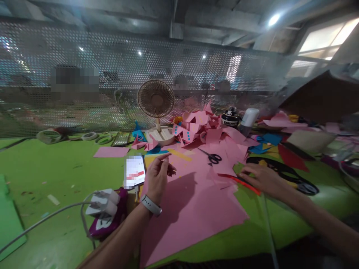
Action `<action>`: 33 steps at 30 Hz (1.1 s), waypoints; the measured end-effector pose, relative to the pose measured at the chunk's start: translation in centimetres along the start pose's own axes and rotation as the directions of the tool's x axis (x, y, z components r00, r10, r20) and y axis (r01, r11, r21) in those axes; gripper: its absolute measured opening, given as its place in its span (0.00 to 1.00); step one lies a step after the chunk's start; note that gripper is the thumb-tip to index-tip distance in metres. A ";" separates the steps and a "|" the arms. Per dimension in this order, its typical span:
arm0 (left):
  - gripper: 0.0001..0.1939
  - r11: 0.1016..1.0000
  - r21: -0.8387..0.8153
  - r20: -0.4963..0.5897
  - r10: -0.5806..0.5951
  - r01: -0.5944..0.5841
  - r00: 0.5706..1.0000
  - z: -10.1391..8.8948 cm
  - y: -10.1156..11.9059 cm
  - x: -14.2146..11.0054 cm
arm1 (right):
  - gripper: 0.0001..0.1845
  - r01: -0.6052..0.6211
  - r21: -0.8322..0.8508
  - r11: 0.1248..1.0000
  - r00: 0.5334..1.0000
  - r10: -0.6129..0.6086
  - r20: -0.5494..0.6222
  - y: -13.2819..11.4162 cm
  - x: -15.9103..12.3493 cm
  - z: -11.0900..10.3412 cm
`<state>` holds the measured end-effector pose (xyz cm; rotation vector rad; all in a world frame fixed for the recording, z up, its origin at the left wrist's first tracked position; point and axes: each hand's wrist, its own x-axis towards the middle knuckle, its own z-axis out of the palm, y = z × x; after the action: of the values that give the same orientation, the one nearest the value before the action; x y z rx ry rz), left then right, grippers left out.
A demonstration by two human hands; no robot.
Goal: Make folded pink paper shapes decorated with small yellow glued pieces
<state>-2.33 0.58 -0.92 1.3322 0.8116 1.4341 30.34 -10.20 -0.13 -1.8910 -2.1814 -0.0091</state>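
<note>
My left hand [158, 173], with a pale watch band at the wrist, is raised over the large pink paper sheet [193, 220]. Its index finger stretches out and the other fingers are loosely bent, with nothing visible in them. A lit phone [134, 171] lies just left of it. At the sheet's right edge, my right hand [259, 176] bends its fingers over a long, thin red strip-like tool [254, 187]; its exact kind is unclear. Black-handled scissors [214, 158] lie on the pink paper between the hands. Large yellow-and-black shears [307, 188] rest beyond the right wrist.
A small fan [156, 99] stands at the back, beside a heap of folded pink paper [199, 125]. A purple power strip with white chargers [105, 201] and trailing cables is at left. Tape rolls [89, 136] lie along the mesh partition [112, 56]. Red card [293, 157] lies at right.
</note>
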 end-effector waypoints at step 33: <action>0.11 0.995 -0.095 -0.091 0.009 -0.017 0.996 0.2 1.8 0.3 | 0.44 0.399 0.216 0.891 0.840 -0.450 0.303 -8.9 0.8 1.4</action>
<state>-2.50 0.33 0.84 1.2097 0.7841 1.5334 21.35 -10.62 0.12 -1.3713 -2.7131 0.4208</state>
